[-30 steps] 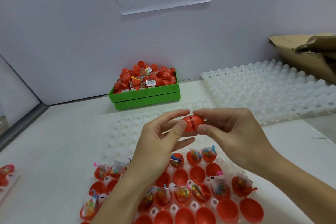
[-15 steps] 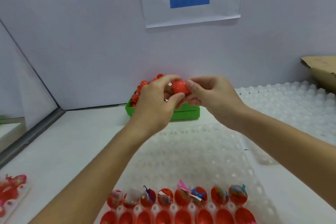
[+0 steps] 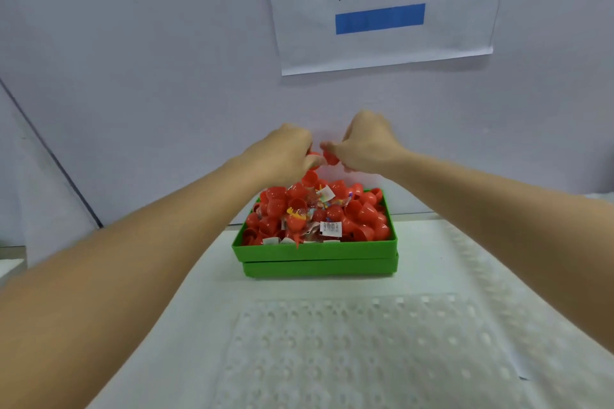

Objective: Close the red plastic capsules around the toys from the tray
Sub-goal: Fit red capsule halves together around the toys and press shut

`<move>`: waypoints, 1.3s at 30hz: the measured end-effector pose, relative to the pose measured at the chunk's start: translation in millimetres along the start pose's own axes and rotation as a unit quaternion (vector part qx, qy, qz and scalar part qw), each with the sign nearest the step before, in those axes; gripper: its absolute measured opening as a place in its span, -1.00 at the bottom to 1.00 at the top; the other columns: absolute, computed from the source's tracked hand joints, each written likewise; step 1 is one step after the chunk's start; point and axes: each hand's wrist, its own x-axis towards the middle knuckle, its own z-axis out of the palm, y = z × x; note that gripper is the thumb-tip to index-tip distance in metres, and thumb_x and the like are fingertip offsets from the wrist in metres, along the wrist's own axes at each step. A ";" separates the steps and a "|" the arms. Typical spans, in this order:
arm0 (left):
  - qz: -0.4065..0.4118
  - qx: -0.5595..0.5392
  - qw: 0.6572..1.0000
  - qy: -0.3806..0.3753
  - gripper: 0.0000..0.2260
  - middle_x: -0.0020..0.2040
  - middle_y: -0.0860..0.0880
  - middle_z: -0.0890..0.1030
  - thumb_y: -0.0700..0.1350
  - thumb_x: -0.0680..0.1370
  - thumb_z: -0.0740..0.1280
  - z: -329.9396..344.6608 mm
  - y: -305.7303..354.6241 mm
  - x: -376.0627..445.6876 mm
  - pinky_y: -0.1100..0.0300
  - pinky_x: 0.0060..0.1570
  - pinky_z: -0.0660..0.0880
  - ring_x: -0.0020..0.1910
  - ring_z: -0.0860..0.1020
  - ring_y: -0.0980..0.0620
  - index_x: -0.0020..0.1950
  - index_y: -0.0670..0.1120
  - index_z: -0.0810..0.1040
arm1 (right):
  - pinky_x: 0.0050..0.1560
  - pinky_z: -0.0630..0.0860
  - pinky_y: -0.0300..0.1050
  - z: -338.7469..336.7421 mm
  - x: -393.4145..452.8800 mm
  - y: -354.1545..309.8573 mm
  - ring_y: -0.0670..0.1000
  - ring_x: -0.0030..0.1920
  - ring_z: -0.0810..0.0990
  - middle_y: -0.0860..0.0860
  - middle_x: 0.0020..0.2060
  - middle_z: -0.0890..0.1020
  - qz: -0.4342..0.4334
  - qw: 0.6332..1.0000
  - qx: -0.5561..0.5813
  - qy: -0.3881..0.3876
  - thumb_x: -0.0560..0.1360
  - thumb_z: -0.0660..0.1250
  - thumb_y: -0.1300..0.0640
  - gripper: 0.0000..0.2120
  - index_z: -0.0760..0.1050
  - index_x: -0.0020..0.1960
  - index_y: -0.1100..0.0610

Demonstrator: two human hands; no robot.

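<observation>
Both hands reached out over the far end of the table. Left hand (image 3: 288,152) had its fingers curled downward around a bit of red plastic, though how much of it that hand gripped could not be told. Right hand (image 3: 364,146) pinched the small red plastic capsule (image 3: 330,157) between thumb and fingers, holding it in the air just above the heap in the bin, with the two hands nearly touching.

Below them sat a shallow green plastic bin (image 3: 315,255), rectangular, resting on a second green piece of the same outline. It was piled past its rim with glossy red capsule shells (image 3: 358,212), rounded and smooth, mixed with small clear crinkled toy packets (image 3: 307,214), one bearing a white barcode label (image 3: 331,228).

Nearer the camera lay a translucent white moulded plastic tray (image 3: 365,352), its surface dimpled with rows of round cups, blurred in this view. It lay on the pale white table (image 3: 212,302). On the grey wall behind hung a white paper sign (image 3: 382,43) with two large black characters and a blue bar beneath them.
</observation>
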 end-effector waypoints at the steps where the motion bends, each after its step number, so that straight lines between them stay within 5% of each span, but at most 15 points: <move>1: 0.004 0.024 1.000 -0.006 -0.67 -0.30 -0.13 0.55 0.03 0.61 0.32 0.3 -2.2 4.2 0.12 -0.37 0.42 -0.38 0.49 -0.06 -0.13 -0.25 0.58 | -0.49 0.36 -0.26 1.2 4.0 -0.3 -0.09 -0.49 0.53 0.03 -0.50 0.59 -0.008 1.000 -0.024 -0.002 0.48 0.43 -0.11 -0.62 0.63 -0.22 0.23; 4: 0.016 0.070 0.997 -0.011 -0.66 -0.25 -0.12 0.56 0.08 0.60 0.31 0.8 -8.2 10.6 0.08 -0.32 0.49 -0.34 0.53 -0.08 -0.10 -0.20 0.58 | -0.43 0.40 -0.20 5.5 10.3 3.4 0.02 -0.34 0.58 0.09 -0.39 0.57 -0.035 0.997 -0.066 -0.009 0.50 0.39 -0.14 -0.61 0.60 -0.16 0.22; 9: 0.028 0.090 0.995 -0.013 -0.65 -0.23 -0.14 0.59 0.11 0.60 0.29 -2.0 -13.1 13.2 0.00 -0.26 0.56 -0.30 0.57 -0.12 -0.12 -0.18 0.58 | -0.52 0.20 -0.20 4.6 10.6 4.6 -0.03 -0.48 0.39 0.04 -0.48 0.41 -0.073 0.992 -0.100 0.002 0.53 0.36 -0.12 -0.59 0.45 -0.33 0.16; 17: 0.029 0.067 0.997 0.036 -0.62 -0.28 -0.05 0.56 0.18 0.58 0.29 6.5 -8.0 5.1 0.11 -0.34 0.47 -0.30 0.55 -0.07 -0.16 -0.13 0.57 | -0.51 0.23 -0.17 -2.8 4.5 9.8 0.02 -0.53 0.33 0.04 -0.58 0.38 -0.083 0.993 -0.084 0.002 0.53 0.37 -0.11 -0.51 0.48 -0.42 0.21; 21: -0.004 -0.090 0.995 0.042 -0.58 -0.15 0.04 0.58 0.30 0.51 0.27 9.2 -7.1 -4.8 0.15 -0.16 0.48 -0.17 0.54 0.10 -0.04 -0.05 0.61 | -0.28 0.54 -0.12 -17.6 -0.4 25.5 0.02 -0.36 0.59 0.10 -0.41 0.65 -0.056 0.996 -0.063 -0.010 0.54 0.37 -0.09 -0.60 0.67 -0.25 0.23; 25: -0.018 -0.153 0.986 0.057 -0.71 -0.15 0.17 0.54 0.21 0.57 0.24 10.7 -8.1 -30.5 0.35 -0.23 0.36 -0.17 0.49 0.28 0.02 0.02 0.59 | -0.08 0.62 -0.11 -33.9 -11.5 48.4 -0.07 -0.33 0.62 0.07 -0.32 0.72 -0.018 0.996 -0.039 -0.078 0.55 0.37 0.01 -0.72 0.71 -0.19 0.16; 30: -0.035 -0.195 0.978 0.057 -0.80 -0.14 0.22 0.56 0.18 0.58 0.25 16.6 3.1 -71.2 0.43 -0.24 0.35 -0.15 0.51 0.30 -0.02 0.11 0.58 | 0.03 0.54 -0.15 -21.8 -26.9 60.5 0.01 -0.03 0.66 0.07 -0.04 0.73 -0.014 0.994 -0.004 -0.107 0.58 0.35 0.05 -0.78 0.67 0.13 0.11; 34: -0.050 -0.239 0.966 0.084 -0.75 -0.08 0.12 0.66 0.16 0.57 0.26 16.6 13.5 -100.0 0.47 -0.15 0.43 -0.10 0.57 0.26 0.02 0.06 0.64 | 0.24 0.40 -0.20 -13.5 -31.9 62.1 0.06 0.29 0.54 0.10 0.31 0.57 0.004 0.992 0.044 -0.119 0.66 0.16 0.18 -0.64 0.41 0.45 0.08; 39: -0.062 -0.273 0.953 0.113 -0.86 -0.13 0.10 0.67 0.03 0.60 0.31 8.7 25.2 -133.7 0.55 -0.23 0.39 -0.15 0.57 0.25 -0.01 0.05 0.65 | 0.36 0.27 -0.19 -22.8 -43.6 67.6 0.07 0.42 0.41 0.09 0.41 0.48 0.002 0.996 0.024 -0.090 0.67 0.10 0.22 -0.60 0.33 0.50 0.14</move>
